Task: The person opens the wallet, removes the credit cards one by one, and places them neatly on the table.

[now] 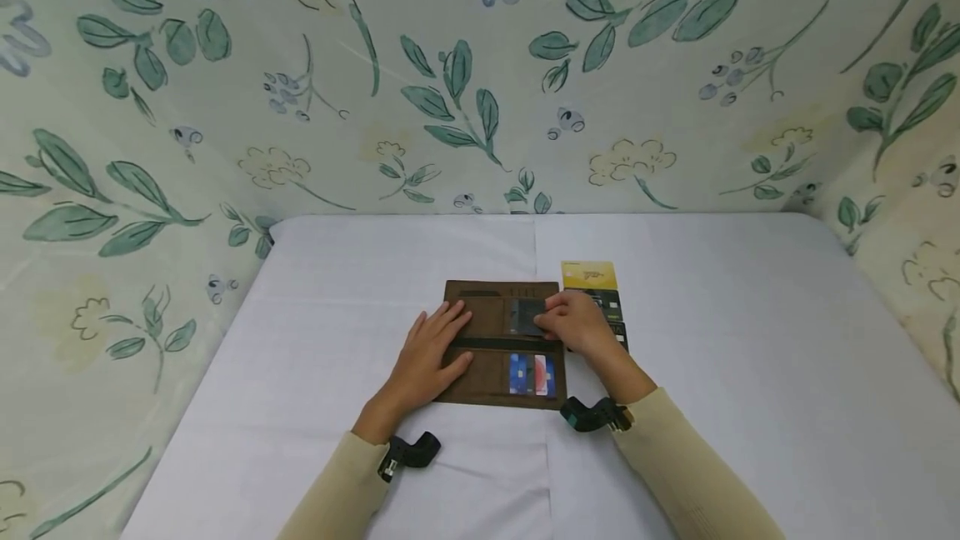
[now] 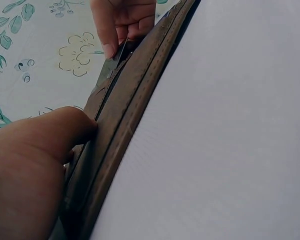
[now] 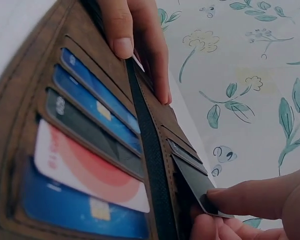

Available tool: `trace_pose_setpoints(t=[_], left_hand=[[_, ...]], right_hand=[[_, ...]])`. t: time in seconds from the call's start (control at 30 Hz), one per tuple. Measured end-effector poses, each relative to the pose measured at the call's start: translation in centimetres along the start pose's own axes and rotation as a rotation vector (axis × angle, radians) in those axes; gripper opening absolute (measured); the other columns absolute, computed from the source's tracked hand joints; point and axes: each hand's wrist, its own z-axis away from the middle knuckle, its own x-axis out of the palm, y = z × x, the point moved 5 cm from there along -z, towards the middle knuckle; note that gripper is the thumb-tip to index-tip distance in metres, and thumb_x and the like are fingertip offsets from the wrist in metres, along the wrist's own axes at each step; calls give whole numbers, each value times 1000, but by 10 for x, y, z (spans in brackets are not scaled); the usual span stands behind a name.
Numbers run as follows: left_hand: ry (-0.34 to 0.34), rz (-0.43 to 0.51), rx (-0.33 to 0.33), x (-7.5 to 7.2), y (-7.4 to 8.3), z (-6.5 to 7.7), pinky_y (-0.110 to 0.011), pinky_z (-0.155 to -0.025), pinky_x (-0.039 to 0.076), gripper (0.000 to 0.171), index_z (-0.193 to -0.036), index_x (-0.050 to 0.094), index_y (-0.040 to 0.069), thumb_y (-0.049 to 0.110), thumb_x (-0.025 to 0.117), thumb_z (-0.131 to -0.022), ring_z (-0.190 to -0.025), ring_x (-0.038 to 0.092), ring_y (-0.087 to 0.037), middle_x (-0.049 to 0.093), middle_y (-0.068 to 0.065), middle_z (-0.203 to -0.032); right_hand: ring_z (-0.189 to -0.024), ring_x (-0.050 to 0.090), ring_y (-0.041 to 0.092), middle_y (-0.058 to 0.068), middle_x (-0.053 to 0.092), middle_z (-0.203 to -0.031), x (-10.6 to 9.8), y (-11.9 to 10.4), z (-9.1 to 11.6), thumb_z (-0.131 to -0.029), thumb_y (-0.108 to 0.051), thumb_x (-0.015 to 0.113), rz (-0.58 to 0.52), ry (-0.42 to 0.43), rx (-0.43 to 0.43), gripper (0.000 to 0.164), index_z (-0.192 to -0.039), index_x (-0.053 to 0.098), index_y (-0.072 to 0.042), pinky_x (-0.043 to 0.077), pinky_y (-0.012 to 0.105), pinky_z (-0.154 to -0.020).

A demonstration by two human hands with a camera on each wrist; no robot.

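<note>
A brown wallet point(image 1: 480, 397) lies unfolded on the white table, its dark fold running across the middle. My left hand point(image 1: 426, 357) rests on its left side with fingers spread, the thumb on the near half and the other fingers on the far half. Between thumb and fingers, my right hand point(image 1: 576, 322) pinches a dark card point(image 3: 196, 186) at the card slots of the far half. Part of that card sits in the slot, as the right wrist view shows. Several cards, blue, dark and a red-and-white card point(image 3: 82, 167), fill slots of the near half.
Right of the wallet, a yellow card point(image 1: 589, 274) and dark cards point(image 1: 613, 304) lie in a column, partly behind my right hand. The white-covered table point(image 1: 337, 273) reaches back to a floral cloth wall point(image 1: 465, 132). Each wrist carries a black camera mount point(image 1: 416, 450).
</note>
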Motion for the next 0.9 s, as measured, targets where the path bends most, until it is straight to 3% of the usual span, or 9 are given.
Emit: trace_pose_setpoints(t=[0.27,0.57,0.9], left_hand=[[3,-5,1,-3,4,0,-58,-113,17,59,-145,45,9,32,63,-93,-142,29,-32,37,-11,-152],[-3,-4,-8,-5,4,-1,-57,-114,16,59,-145,45,9,33,62,-93,-142,28,-31,37,-10,-152],[15,2,8,-4,4,-1,-59,-113,17,60,-144,46,8,32,63,-92,-141,29,-33,38,-11,-152]], right_hand=[[-63,63,14,11,68,-86,-5,-2,3,-92,-13,63,-30,-48,-7,28,-114,53,2,53,26,-55],[-65,68,14,12,70,-82,-9,4,0,-95,-19,62,-96,-61,34,26,-107,64,4,56,25,-59],[-64,67,16,14,69,-84,-14,8,3,-94,-13,61,-114,-78,53,23,-110,58,5,57,27,-60]])
